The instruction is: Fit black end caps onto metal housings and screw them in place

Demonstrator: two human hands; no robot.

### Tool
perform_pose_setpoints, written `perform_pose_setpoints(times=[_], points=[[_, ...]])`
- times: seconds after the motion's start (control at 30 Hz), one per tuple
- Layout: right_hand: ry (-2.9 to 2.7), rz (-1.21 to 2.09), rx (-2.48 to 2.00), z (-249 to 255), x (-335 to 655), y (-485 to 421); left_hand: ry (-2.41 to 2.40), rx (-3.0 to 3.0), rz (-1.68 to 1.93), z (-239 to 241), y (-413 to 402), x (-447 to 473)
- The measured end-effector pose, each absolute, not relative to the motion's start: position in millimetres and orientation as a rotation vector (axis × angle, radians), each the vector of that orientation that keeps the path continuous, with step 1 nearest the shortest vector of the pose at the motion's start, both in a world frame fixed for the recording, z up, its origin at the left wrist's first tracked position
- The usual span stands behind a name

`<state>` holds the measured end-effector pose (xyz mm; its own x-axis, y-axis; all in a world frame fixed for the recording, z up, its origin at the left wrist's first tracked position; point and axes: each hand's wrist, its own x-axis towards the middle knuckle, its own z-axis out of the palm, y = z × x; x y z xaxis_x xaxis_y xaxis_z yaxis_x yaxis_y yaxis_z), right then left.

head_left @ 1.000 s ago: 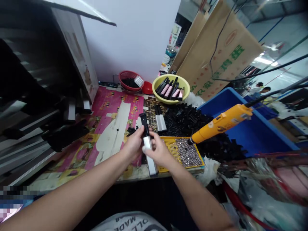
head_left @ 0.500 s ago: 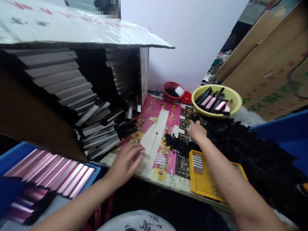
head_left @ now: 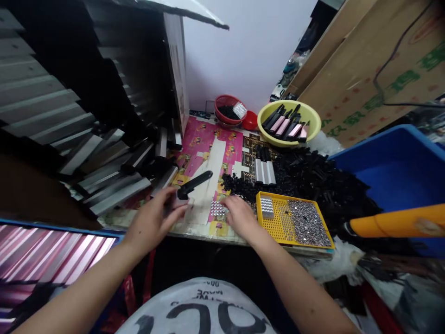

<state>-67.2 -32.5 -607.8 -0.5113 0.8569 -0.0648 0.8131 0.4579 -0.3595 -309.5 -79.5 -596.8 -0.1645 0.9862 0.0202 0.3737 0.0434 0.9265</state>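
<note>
My left hand is closed around a silver-bodied piece with a black handle, its handle pointing up and to the right. The palm and fingers hide most of its body. My right hand reaches to a small patch of shiny metal bits on the table, fingertips bunched at its right edge; what they hold, if anything, is hidden. Beyond that hand, silver pieces with black handles lie side by side. A pile of small black parts lies near them.
A yellow tray of metal bits stands at right, before a heap of black parts. Behind are a yellow bowl and a red basket. Silver pieces spill from a box at left. Blue bins flank the table.
My left hand now holds the silver piece with the black handle. My right hand has drawn back from the far right to the metal bits. The view has shifted.
</note>
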Motion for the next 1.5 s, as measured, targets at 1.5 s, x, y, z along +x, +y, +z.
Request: perform_pose_setpoints(times=[1.5], points=[[-1.301,1.22,-1.105,-601.4,-77.8,-54.1,1.212,1.062,0.988,-602.6,-77.7,-228.5]])
